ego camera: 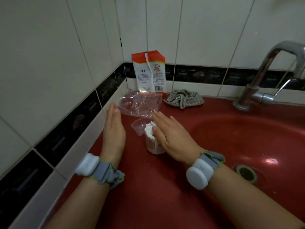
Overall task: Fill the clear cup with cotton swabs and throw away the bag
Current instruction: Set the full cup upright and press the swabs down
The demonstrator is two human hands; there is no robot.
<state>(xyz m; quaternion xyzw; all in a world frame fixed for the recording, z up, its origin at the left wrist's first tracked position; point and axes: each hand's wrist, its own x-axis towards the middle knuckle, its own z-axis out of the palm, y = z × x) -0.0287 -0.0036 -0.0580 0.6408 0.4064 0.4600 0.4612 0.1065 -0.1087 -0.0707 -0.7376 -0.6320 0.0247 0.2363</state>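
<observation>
A clear cup [155, 147] stands on the red sink ledge, packed with upright cotton swabs [150, 128] whose white tips stick out of its top. My right hand [171, 138] is flat with straight fingers, its thumb against the swab tips. My left hand [113, 129] is held edge-up to the left of the cup, fingers straight, holding nothing. A crumpled clear plastic bag [140, 104] lies just beyond both hands, near the corner. A clear plastic lid [139, 127] rests behind the cup on its left.
A red and white printed packet [149, 71] leans on the tiled wall in the corner. A grey striped cloth [184, 99] lies to its right. The chrome tap [270, 76] stands at the right, over the red basin [231, 146] and its drain [246, 173].
</observation>
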